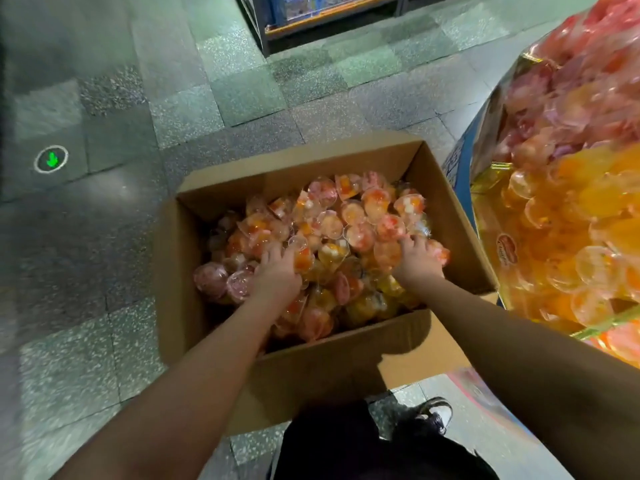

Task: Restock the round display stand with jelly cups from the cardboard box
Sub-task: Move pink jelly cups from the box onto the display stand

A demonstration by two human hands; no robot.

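Note:
An open cardboard box stands on the floor, filled with several clear jelly cups in pink, orange and yellow. My left hand lies palm down on the cups at the box's middle left, its fingers curled into the pile around cups. Further right, my right hand digs into the pile near the box's right wall, fingers curled over cups. The round display stand rises at the right edge, its tiers heaped with pink and orange jelly cups.
Speckled grey floor tiles surround the box. A green arrow light spot marks the floor at left. A dark shelf unit stands at the far top. My dark trousers and a shoe are below the box.

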